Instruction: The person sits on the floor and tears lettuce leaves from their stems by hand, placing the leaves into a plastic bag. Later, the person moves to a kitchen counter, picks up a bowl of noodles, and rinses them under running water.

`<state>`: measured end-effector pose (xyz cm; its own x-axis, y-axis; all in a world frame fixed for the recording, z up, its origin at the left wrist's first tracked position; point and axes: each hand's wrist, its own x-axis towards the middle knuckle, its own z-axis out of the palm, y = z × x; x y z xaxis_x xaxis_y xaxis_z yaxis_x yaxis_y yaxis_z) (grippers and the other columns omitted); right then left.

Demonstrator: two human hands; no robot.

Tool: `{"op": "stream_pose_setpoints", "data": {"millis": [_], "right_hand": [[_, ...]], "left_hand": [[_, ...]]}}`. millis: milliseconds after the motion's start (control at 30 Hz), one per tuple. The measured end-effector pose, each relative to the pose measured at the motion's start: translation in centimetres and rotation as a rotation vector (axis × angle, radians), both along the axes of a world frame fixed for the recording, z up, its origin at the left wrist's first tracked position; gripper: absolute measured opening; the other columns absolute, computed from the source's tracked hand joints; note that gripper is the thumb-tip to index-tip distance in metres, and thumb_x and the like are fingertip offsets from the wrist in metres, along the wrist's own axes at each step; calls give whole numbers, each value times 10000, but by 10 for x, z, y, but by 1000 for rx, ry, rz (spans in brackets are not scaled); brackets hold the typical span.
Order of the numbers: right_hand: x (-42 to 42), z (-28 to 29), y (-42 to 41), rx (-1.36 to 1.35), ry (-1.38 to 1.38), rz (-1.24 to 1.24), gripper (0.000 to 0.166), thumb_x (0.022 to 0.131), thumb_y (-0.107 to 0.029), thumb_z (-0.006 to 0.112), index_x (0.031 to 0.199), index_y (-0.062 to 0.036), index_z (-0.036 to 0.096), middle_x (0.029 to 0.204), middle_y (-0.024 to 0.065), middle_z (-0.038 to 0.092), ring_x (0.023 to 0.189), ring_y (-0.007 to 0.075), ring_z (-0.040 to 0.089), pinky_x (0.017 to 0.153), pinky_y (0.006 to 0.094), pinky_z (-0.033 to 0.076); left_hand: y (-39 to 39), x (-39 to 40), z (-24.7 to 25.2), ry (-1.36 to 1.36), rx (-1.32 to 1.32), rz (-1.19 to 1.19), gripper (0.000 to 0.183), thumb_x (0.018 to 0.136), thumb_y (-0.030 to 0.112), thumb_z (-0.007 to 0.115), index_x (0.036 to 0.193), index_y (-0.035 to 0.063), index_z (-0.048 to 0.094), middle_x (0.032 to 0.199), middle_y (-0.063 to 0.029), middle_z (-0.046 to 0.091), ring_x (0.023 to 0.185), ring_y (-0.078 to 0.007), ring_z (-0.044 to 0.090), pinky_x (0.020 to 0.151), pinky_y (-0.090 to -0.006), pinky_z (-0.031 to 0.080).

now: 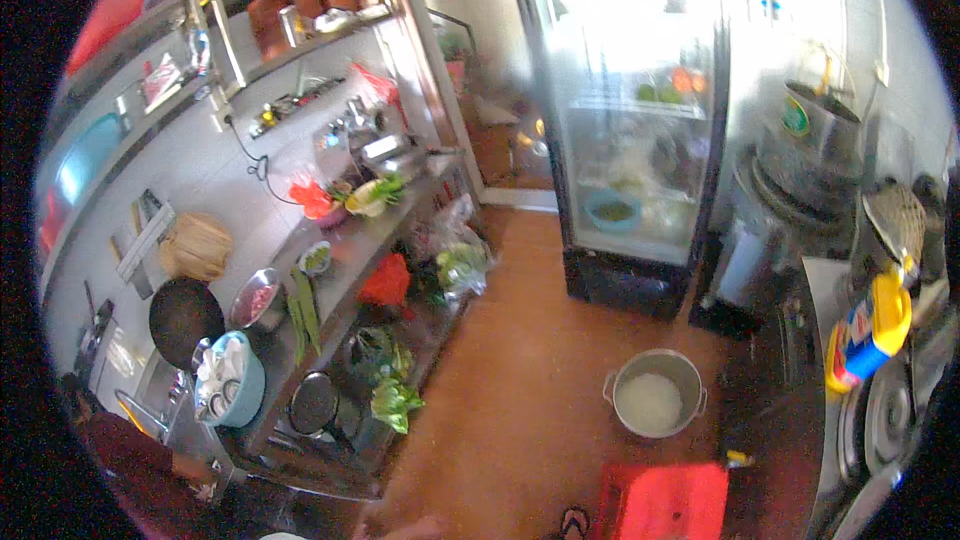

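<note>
At the bottom edge is a blurred shape that may be part of my left hand (409, 528); what it holds is hidden. My right hand is out of view. Before me on the brown floor stands a metal pot (660, 394) with two handles and whitish contents. Nearer is a red plastic stool or crate (675, 499), with a sandalled foot (575, 521) beside it. Along the left counter are a light-blue basin of white dishes (241, 382), a metal bowl of chopped pinkish food (256, 301), long green leaves (303, 313) and a small bowl of chopped greens (315, 258).
A person in dark red sleeves (127, 442) is at the sink, left. Leafy vegetables (396, 403) and a black pan (315, 401) occupy the lower shelf. A glass-door refrigerator (637, 165) stands ahead. On the right are a large steel pot (810, 127) and a yellow-and-blue bottle (870, 334).
</note>
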<state>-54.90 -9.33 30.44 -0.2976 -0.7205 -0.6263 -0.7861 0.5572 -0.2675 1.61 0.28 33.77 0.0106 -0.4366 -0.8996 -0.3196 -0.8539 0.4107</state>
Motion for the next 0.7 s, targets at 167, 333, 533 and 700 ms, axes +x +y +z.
{"op": "stream_pose_setpoints", "data": {"millis": [167,333,533,700], "right_hand": [[-5,0,-31,93,-48,1,850,688,-500,552,1270,61,290,1257,267,330,1186,383,289,1009,499,184],[-2,-12,-67,267,-95,-21,817,681,-478,569,1269,33,325,1210,255,414,1136,380,385,987,506,238],[2,-9,-84,284,-178,-101,753,681,-452,575,1231,8,348,1144,235,460,1066,366,437,938,497,272],[63,25,-205,173,-228,160,680,688,-431,570,1171,-5,351,1082,214,451,1000,345,428,878,474,272]], "left_hand": [[-169,-9,58,-75,-181,-46,288,835,304,455,959,67,564,779,-91,599,683,-230,569,572,-345,470],[-302,-35,90,-74,-252,-38,276,825,294,467,944,68,570,762,-86,596,661,-222,565,555,-340,465],[-371,-69,96,-56,-260,-145,261,812,282,480,927,68,577,742,-80,593,634,-212,559,534,-334,459],[-361,-20,96,-56,-275,-91,249,801,273,491,912,69,582,725,-75,590,612,-203,555,516,-329,455]]}}
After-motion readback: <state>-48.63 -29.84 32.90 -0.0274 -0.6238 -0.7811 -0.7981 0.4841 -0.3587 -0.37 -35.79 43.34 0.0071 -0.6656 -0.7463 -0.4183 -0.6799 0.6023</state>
